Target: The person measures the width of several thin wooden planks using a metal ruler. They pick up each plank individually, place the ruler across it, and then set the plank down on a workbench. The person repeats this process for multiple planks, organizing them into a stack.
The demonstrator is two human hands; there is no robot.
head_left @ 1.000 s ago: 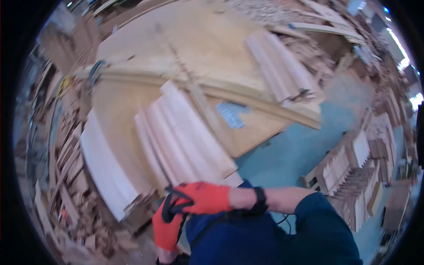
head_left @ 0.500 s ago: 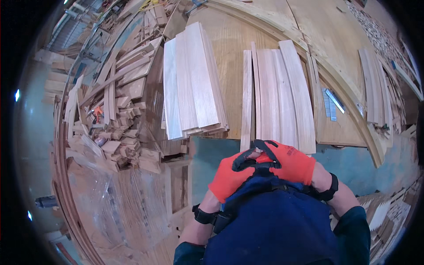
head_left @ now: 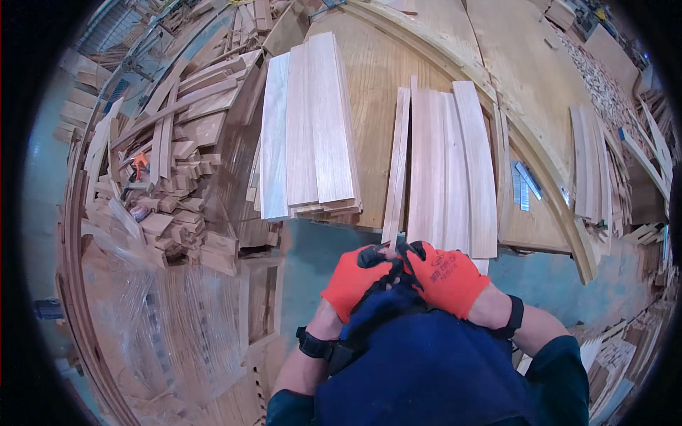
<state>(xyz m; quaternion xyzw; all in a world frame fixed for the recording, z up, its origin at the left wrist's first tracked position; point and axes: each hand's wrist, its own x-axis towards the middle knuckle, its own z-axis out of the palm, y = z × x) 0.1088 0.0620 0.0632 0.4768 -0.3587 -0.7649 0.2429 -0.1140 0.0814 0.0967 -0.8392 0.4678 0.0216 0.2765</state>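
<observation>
My left hand and my right hand, in orange gloves with black palms, meet in front of my blue apron. Both have bent fingers pressed together at the tips; whatever is between them is too small or hidden to name. Just beyond the fingertips lies the near end of a narrow wooden strip. Whether the fingers touch that strip, I cannot tell. To its right, several pale boards lie side by side on the wooden table, their near ends sticking out past its edge.
A stack of wider boards lies further left on the wooden table. A curved wooden beam crosses the table at right, beside a metal square. Offcuts are heaped at left, above a plastic-wrapped stack.
My hands have shifted slightly left, and their fingertips have drawn nearer the narrow strip's end. That strip slants more than before. The whole view has turned a little.
</observation>
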